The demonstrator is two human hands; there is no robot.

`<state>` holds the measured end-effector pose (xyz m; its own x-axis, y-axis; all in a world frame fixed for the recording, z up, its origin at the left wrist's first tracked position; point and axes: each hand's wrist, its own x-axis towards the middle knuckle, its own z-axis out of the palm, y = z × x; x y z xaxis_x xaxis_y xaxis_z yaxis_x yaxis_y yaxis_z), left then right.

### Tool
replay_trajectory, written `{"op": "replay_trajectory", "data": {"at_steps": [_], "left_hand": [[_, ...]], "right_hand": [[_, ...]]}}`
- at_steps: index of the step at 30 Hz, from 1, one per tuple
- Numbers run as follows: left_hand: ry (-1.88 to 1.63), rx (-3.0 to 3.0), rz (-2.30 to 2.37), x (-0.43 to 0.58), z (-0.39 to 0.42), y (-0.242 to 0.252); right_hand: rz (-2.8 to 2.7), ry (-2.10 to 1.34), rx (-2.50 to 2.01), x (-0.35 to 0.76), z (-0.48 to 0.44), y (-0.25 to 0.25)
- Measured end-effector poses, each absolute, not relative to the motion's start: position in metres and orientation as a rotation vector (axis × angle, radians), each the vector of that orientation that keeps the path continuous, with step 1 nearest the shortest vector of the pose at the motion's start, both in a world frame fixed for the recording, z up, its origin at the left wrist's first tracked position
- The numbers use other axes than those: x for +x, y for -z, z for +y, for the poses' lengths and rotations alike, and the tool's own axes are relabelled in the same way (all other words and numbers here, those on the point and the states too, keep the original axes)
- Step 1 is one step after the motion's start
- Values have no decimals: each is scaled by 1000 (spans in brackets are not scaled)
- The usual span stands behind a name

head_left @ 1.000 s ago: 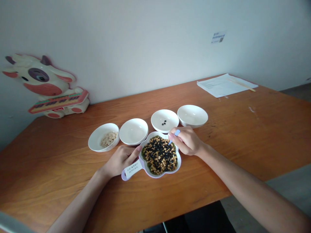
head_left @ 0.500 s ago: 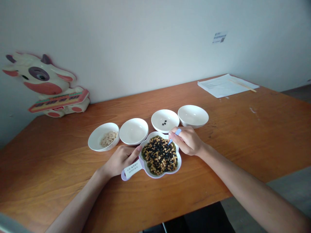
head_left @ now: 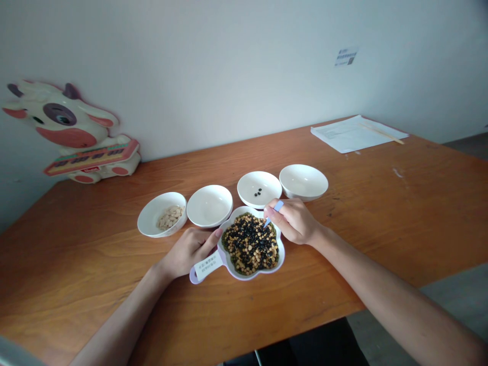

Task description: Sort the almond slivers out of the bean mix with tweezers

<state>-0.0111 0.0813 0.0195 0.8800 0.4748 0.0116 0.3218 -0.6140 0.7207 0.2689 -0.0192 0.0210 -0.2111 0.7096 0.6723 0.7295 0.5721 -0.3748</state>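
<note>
My left hand (head_left: 196, 250) is closed on the near left rim of a flower-shaped dish (head_left: 281, 254), its thumb over the edge beside the labelled handle (head_left: 208, 265). Black beans (head_left: 254, 235) and yellow beans (head_left: 249, 249) fill the dish, with some green ones along its edge. Pinched in my right hand (head_left: 293, 220) is a light-blue tool like small plastic tweezers (head_left: 278, 207), its tip down at the beans near the dish's right side. Fingers hide part of it. Behind the dish, a white bowl (head_left: 247, 182) contains a few black beans (head_left: 258, 192).
Left of that bowl stand a white bowl (head_left: 209, 206) and another bowl (head_left: 147, 218) with pale flat pieces (head_left: 170, 217). A further white bowl (head_left: 304, 181) is at its right. A cow keyboard toy (head_left: 91, 152) leans by the wall. Paper (head_left: 343, 134) with chopsticks (head_left: 385, 134) lies far right.
Almost nothing differs. The tweezers-like tool has shifted very slightly left in my right hand; the dish and my left hand stay in place.
</note>
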Motion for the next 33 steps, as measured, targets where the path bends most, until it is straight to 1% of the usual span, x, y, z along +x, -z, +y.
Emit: {"op": "replay_trajectory", "data": {"at_steps": [11,18,33], "left_hand": [[-272,2284,575,-11,82,-18],[-271,2288,580,-12,81,-19],[-268,2278,579,-13,82,-17]], "right_hand": [[-1868,-19,-1134,268,-21,-21],[-1919,16,-1131,267,-19,-21],[-1909,-25,-1138,268,-20,-20]]}}
